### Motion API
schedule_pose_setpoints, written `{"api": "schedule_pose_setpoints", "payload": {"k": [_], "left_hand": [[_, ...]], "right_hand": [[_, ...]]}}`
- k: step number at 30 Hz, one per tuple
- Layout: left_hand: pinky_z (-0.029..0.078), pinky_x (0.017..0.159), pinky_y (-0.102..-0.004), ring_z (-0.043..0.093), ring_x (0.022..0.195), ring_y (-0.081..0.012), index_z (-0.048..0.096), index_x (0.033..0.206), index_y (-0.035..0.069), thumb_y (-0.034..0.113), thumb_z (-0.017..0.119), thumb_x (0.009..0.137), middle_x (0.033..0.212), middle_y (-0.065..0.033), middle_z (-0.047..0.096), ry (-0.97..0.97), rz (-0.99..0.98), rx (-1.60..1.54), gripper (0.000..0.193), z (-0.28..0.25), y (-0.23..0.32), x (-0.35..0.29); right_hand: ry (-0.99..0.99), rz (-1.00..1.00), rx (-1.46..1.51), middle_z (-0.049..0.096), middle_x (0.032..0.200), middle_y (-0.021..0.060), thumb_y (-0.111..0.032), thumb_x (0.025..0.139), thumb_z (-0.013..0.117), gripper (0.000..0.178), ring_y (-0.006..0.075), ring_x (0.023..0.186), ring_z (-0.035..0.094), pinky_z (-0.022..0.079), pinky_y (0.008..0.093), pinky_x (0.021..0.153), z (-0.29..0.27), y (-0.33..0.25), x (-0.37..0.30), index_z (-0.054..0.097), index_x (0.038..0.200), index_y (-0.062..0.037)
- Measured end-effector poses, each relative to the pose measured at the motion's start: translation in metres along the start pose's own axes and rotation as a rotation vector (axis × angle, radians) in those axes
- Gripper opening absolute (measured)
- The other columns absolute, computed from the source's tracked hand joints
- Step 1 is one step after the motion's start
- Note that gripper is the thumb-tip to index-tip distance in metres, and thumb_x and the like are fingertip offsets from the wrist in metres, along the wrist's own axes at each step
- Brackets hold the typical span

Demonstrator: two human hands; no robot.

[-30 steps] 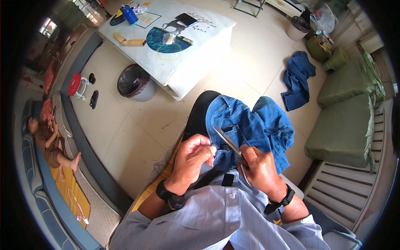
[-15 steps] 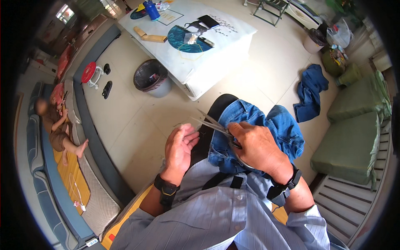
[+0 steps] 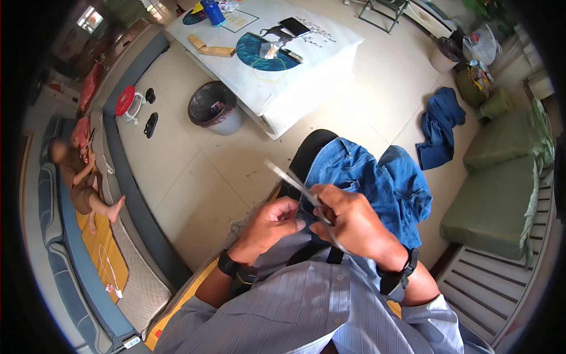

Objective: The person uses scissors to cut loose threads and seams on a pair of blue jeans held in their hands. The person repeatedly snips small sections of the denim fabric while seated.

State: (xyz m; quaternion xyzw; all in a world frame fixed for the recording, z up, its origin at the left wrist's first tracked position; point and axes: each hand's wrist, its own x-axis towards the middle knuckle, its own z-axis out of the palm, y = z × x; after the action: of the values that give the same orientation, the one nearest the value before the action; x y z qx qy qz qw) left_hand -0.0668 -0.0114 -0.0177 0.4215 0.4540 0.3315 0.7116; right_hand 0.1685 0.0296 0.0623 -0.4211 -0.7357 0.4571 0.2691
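A pair of scissors [image 3: 290,179] is in my right hand [image 3: 356,221], its blades close together and pointing up and to the left. Blue jeans [image 3: 354,168] lie bunched over my lap, just beyond the right hand. My left hand [image 3: 270,229] is closed in a pinch beside the left edge of the jeans, close to the right hand's fingertips. Whatever it pinches, if anything, is too small or hidden to make out.
Ahead stands a white table [image 3: 318,76] bearing a blue bottle [image 3: 213,13], with a lined trash bin [image 3: 227,121] beside it. Dark jeans [image 3: 438,130] lie on the floor at right, near a green-cushioned bench [image 3: 489,206]. A person [image 3: 85,183] rests on the sofa at left.
My left hand has moved nearer and right, its fingers going from spread to pinched. The right hand has drawn back slightly toward me, and the scissors' blades have come together.
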Motion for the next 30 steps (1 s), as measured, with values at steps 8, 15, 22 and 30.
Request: {"api": "schedule_pose_setpoints", "payload": {"k": [8, 15, 22, 30], "left_hand": [[0.048, 0.078, -0.0228, 0.058, 0.088, -0.0049, 0.066, 0.115, 0.002, 0.001, 0.076, 0.096, 0.099, 0.0024, 0.062, 0.182, 0.183, -0.104, 0.021, 0.033, 0.000, 0.005], [0.049, 0.082, -0.0240, 0.058, 0.092, -0.0055, 0.065, 0.116, 0.001, 0.002, 0.076, 0.097, 0.104, 0.0009, 0.063, 0.211, 0.254, -0.040, 0.022, 0.048, 0.003, 0.017], [0.051, 0.085, -0.0251, 0.059, 0.093, -0.0066, 0.065, 0.117, 0.001, 0.001, 0.076, 0.097, 0.105, -0.0001, 0.064, 0.221, 0.374, 0.092, 0.024, 0.056, 0.009, 0.025], [0.052, 0.087, -0.0263, 0.060, 0.094, -0.0078, 0.065, 0.118, 0.000, 0.000, 0.076, 0.096, 0.106, -0.0012, 0.066, 0.159, 0.296, -0.038, 0.025, 0.058, 0.014, 0.029]], "right_hand": [[0.118, 0.262, 0.323, 0.066, 0.086, 0.0071, -0.001, 0.077, 0.076, 0.043, 0.0163, 0.075, 0.064, 0.052, 0.0325, 0.067, -0.011, 0.027, 0.005, 0.065, 0.118, 0.0011], [0.307, 0.283, 0.179, 0.064, 0.084, 0.0033, 0.000, 0.079, 0.079, 0.046, 0.0127, 0.073, 0.060, 0.050, 0.0298, 0.066, -0.006, 0.044, 0.002, 0.064, 0.123, -0.0001], [0.352, -0.111, 0.016, 0.071, 0.097, 0.0102, 0.008, 0.078, 0.081, 0.055, 0.0192, 0.074, 0.069, 0.056, 0.0336, 0.067, -0.002, 0.026, -0.019, 0.062, 0.128, -0.0027], [0.255, -0.196, -0.104, 0.069, 0.094, 0.0167, 0.005, 0.080, 0.077, 0.052, 0.0366, 0.083, 0.073, 0.058, 0.0422, 0.070, -0.008, 0.046, -0.008, 0.061, 0.129, -0.0026]]}}
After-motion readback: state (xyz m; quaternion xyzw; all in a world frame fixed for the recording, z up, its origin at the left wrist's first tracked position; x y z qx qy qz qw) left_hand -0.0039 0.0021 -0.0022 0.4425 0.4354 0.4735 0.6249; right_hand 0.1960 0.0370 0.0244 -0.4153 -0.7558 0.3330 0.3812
